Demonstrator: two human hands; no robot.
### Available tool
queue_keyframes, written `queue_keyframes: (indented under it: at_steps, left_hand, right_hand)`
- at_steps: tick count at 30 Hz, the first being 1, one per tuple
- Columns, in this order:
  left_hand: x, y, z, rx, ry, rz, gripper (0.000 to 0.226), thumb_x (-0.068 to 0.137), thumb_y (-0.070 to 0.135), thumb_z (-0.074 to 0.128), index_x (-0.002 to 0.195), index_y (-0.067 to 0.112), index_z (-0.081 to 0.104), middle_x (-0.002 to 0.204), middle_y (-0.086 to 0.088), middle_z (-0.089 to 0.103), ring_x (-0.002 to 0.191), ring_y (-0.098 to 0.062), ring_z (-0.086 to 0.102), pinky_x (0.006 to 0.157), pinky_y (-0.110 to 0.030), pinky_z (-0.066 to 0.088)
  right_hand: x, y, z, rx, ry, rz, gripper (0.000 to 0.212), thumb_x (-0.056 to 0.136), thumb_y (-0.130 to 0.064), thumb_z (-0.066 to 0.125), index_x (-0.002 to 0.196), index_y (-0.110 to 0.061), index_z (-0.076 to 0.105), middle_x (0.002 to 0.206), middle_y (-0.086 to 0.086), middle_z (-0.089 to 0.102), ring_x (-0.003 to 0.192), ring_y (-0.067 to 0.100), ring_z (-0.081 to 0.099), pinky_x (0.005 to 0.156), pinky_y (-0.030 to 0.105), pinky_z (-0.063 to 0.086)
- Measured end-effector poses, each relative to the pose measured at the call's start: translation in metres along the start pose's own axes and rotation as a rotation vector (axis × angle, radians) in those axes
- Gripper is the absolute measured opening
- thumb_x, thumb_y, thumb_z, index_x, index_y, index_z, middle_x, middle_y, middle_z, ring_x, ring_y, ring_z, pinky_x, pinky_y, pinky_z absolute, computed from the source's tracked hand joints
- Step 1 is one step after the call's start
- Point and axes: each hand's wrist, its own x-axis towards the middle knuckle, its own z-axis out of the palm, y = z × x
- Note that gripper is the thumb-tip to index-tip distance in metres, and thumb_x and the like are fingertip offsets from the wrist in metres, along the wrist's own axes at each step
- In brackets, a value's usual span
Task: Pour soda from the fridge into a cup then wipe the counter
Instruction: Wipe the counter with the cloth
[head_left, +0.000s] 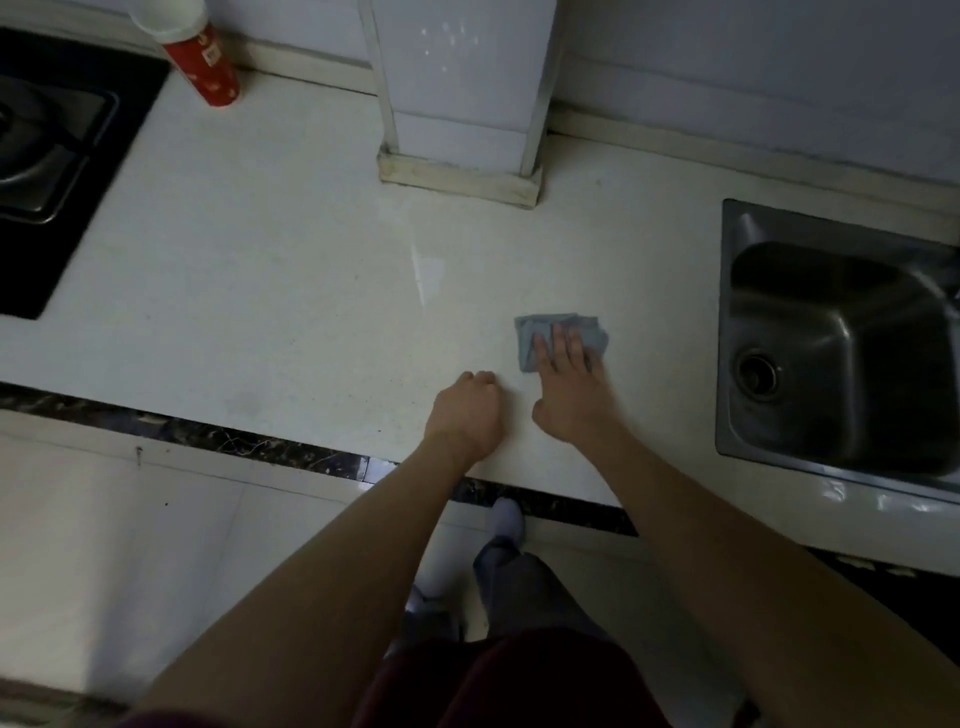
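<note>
One blue-grey cloth (561, 338) is pressed flat against a pale kitchen counter (260, 291) by the right hand (569, 384), whose fingers are spread wide across the cloth's near half. The left hand (467, 410) is curled into a loose fist and rested on the counter just beside the right, nothing being visible in it. Two bare forearms are seen reaching in from the lower edge. One red paper cup (200, 57), white at the rim, is seen standing near the back wall at the upper left, well apart from the cloth; whether anything is inside cannot be told. One steel sink (831, 291) with a single drain is set into the counter at the right, near the cloth. One black hob (57, 156) is partly shown at the left edge. One white tiled column (457, 104) is seen rising from the counter's back.
</note>
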Motion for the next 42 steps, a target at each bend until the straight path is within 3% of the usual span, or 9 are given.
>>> queue_keyframes:
  at_steps: [4,9,19,24,29,35,39,42]
  left_hand:
    - [0.014,0.018,-0.006,0.019,-0.021,-0.041,0.031,0.09,0.005,0.046,0.118,0.0,0.06,0.126,-0.015,0.052,0.115,-0.03,0.048,0.087,-0.038,0.048]
    - [0.031,0.024,-0.005,0.07,-0.024,-0.05,0.038,0.092,0.011,0.043,0.124,0.0,0.058,0.147,-0.016,0.034,0.129,-0.032,0.035,0.106,-0.052,0.038]
    - [0.036,0.022,-0.009,-0.056,-0.092,-0.089,0.05,0.087,0.008,0.05,0.137,0.0,0.048,0.152,-0.011,0.027,0.132,-0.028,0.03,0.113,-0.05,0.035]
    - [0.03,0.025,-0.008,-0.074,-0.101,-0.103,0.063,0.089,0.01,0.051,0.149,0.0,0.032,0.161,-0.011,0.011,0.146,-0.03,0.013,0.122,-0.053,0.012]
    - [0.032,0.023,-0.01,-0.094,-0.104,-0.102,0.067,0.089,0.013,0.052,0.151,0.002,0.028,0.161,-0.011,0.011,0.147,-0.03,0.011,0.122,-0.052,0.012]
    - [0.026,0.021,-0.007,-0.103,-0.074,-0.083,0.069,0.088,0.009,0.052,0.151,0.0,0.025,0.161,-0.012,0.012,0.147,-0.031,0.013,0.122,-0.051,0.014]
    - [0.021,0.017,-0.002,-0.11,-0.055,-0.056,0.07,0.091,0.007,0.048,0.153,0.001,0.018,0.164,-0.012,0.005,0.15,-0.031,0.006,0.123,-0.049,0.011]
    - [0.013,0.009,-0.002,-0.126,0.015,-0.03,0.06,0.092,0.007,0.048,0.149,0.0,0.031,0.159,-0.013,0.02,0.145,-0.029,0.021,0.12,-0.04,0.024]
  right_hand:
    - [0.059,0.022,-0.027,-0.012,0.006,-0.018,0.089,0.09,-0.029,0.05,0.154,-0.013,-0.009,0.161,0.015,-0.015,0.149,0.032,-0.012,0.121,0.047,-0.001]
    - [0.142,0.049,-0.072,0.007,-0.007,-0.006,0.087,0.092,-0.029,0.05,0.154,-0.014,-0.008,0.161,0.016,-0.014,0.149,0.032,-0.01,0.122,0.046,0.002]
    - [0.233,0.089,-0.115,-0.021,0.065,-0.045,0.085,0.089,-0.028,0.052,0.154,-0.009,0.0,0.162,0.018,0.0,0.149,0.035,0.0,0.121,0.048,0.009]
    - [0.26,0.093,-0.133,-0.054,0.04,-0.016,0.081,0.092,-0.03,0.046,0.155,-0.008,0.0,0.162,0.018,0.003,0.147,0.037,0.008,0.119,0.049,0.015]
    - [0.273,0.09,-0.136,-0.03,0.052,0.033,0.08,0.094,-0.044,0.042,0.154,-0.006,0.007,0.16,0.019,0.011,0.146,0.039,0.014,0.118,0.049,0.015]
    - [0.24,0.086,-0.115,0.041,0.058,-0.006,0.078,0.089,-0.029,0.052,0.153,-0.004,0.016,0.158,0.021,0.018,0.145,0.04,0.017,0.119,0.05,0.02]
    - [0.197,0.07,-0.089,0.048,0.086,-0.048,0.091,0.087,-0.026,0.056,0.155,-0.009,-0.003,0.162,0.016,-0.005,0.149,0.034,-0.006,0.122,0.047,0.005]
    - [0.161,0.056,-0.075,0.036,0.068,-0.064,0.094,0.088,-0.026,0.057,0.154,-0.009,-0.008,0.161,0.018,-0.01,0.149,0.035,-0.008,0.121,0.049,0.005]
